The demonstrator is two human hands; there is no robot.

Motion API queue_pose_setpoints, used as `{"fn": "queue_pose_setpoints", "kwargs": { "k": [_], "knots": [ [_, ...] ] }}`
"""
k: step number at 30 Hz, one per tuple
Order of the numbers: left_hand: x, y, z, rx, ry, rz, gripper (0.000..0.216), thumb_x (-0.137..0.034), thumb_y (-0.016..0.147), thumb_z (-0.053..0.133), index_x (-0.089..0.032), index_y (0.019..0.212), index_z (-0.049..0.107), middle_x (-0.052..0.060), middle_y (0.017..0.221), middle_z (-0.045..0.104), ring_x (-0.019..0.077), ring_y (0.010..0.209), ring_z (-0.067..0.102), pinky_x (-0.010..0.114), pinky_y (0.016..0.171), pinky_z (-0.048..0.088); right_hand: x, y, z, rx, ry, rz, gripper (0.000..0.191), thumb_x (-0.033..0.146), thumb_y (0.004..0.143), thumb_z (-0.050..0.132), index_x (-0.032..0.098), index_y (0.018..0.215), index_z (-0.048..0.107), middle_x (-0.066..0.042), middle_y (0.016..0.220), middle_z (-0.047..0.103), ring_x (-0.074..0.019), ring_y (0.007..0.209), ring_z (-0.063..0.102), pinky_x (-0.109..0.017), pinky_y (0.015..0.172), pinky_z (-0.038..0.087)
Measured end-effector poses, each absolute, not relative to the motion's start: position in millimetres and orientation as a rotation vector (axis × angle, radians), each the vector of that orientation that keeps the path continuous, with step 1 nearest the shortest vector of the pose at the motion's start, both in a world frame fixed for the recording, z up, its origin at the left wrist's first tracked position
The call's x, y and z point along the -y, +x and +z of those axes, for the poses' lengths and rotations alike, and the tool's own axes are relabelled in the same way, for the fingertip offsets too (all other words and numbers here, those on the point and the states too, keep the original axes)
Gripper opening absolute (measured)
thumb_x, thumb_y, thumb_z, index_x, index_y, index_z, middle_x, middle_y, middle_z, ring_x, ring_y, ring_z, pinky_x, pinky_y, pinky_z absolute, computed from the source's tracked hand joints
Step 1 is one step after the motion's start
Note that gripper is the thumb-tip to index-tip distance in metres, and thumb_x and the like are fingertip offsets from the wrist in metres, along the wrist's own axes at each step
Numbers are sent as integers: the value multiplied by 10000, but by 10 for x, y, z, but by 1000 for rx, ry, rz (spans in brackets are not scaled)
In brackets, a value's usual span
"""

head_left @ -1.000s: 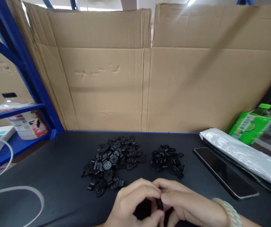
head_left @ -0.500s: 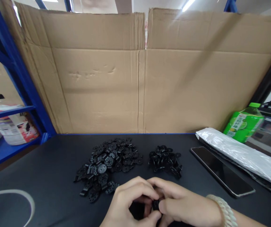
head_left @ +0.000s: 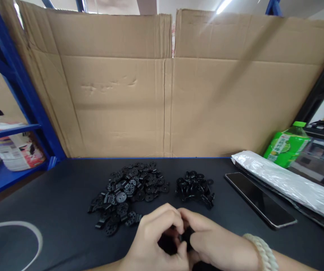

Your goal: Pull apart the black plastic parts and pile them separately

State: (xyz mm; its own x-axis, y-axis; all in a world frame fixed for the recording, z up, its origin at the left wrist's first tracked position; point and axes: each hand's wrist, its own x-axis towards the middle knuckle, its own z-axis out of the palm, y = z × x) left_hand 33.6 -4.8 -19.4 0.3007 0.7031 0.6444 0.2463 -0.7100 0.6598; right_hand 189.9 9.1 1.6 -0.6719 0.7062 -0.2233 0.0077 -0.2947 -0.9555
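Observation:
Close to the table's near edge, my left hand [head_left: 158, 237] and my right hand [head_left: 215, 237] meet, fingers curled in. Between their fingertips they grip a small black plastic part [head_left: 187, 236], mostly covered by the fingers. Beyond my left hand lies a loose heap of black plastic pieces with round, holed discs [head_left: 130, 188]. A smaller pile of glossy black plastic pieces [head_left: 194, 188] sits just past my right hand. A pale braided band [head_left: 262, 250] circles my right wrist.
A phone [head_left: 260, 199] and a silvery plastic package [head_left: 286, 188] lie at the right, with a green bottle [head_left: 287, 145] behind. Cardboard [head_left: 116, 105] walls the back of the black table [head_left: 63, 195]. A white cable [head_left: 34, 229] curves at the left.
My left fingers have shifted slightly around the small black part, and both hands sit a touch higher in view. The view itself has moved a little. The piles look unchanged.

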Motion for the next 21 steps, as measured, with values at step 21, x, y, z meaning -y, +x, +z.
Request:
{"fn": "queue_pose_setpoints", "kwargs": {
  "k": [21],
  "knots": [
    [-114,155,-194,-841,1694,1298,75,-118,792,562,-156,733,587,12,709,614,97,583,609,172,530,531,-218,2037,-45,1463,-611,2192,604,-20,642,550,195,1206,529,-39,1037,597,-120,812,670,-208,663,486]
  ]
}}
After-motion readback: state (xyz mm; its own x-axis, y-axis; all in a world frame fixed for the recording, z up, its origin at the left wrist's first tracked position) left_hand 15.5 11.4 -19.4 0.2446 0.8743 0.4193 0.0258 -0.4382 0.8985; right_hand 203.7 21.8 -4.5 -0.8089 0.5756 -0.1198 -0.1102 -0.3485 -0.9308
